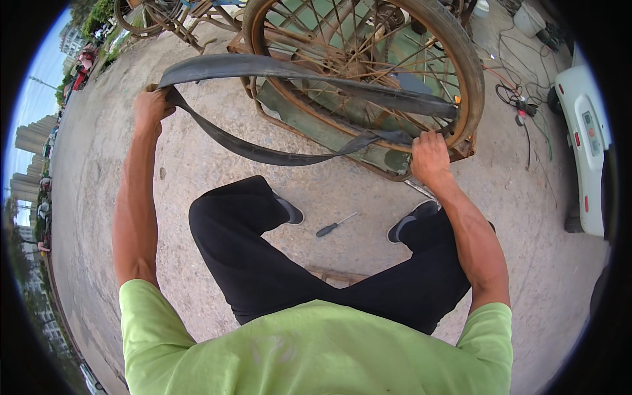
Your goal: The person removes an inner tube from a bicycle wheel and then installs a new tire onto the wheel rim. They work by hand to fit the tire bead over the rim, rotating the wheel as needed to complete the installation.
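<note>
A flat, black inner tube (pixel 230 68) is stretched in a long loop in front of a rusty spoked wheel (pixel 469 85). My left hand (pixel 153 108) is closed around the loop's left end, held out in the air away from the wheel. Beside the wheel's lower right rim, my right hand (pixel 431 157) is closed on the tube's lower strand where it reaches the tyre. The upper strand crosses the spokes and ends at the right side of the rim. My right fingers partly hide what lies under them.
A screwdriver (pixel 336 225) lies on the concrete between my shoes. Behind the wheel is a green metal cart bed (pixel 309 135) with a rusty frame. Cables (pixel 520 99) and a white bucket (pixel 528 20) are at the far right, near a white car (pixel 582 141). Another bicycle wheel (pixel 141 16) stands at the upper left.
</note>
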Motion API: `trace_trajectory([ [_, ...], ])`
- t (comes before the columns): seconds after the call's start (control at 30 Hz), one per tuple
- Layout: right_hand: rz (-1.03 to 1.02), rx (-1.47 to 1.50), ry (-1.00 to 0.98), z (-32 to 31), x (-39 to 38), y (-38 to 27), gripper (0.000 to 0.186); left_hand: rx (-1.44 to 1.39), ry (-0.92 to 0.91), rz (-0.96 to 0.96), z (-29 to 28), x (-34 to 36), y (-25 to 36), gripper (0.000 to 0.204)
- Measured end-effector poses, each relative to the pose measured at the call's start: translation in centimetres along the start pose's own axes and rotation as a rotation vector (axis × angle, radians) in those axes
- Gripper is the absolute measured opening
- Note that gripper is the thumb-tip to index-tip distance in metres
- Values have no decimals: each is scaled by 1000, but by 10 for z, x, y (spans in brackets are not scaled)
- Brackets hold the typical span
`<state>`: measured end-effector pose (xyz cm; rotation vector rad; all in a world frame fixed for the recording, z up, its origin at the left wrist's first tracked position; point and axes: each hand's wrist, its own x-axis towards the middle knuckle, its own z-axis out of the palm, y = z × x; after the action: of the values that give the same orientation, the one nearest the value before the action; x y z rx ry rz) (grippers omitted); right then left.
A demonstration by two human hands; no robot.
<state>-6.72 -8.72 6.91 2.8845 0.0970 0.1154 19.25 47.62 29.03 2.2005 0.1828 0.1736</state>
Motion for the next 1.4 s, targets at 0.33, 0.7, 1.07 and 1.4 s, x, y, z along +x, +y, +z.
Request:
trace_trajectory([
  [0.33,3,41,24,20,4,-5,23,-1065,-1040,339,-69,-115,83,43],
  [0.7,39,66,-94,24,17,-21,39,-70,-837,-36,-149,-231,69,70],
  [1.07,148,74,-297,18,22,-22,46,957,-565,378,-144,-251,93,58],
  [1.4,77,69,9,38,15,-19,29,645,-130,569,-82,-145,13,30],
])
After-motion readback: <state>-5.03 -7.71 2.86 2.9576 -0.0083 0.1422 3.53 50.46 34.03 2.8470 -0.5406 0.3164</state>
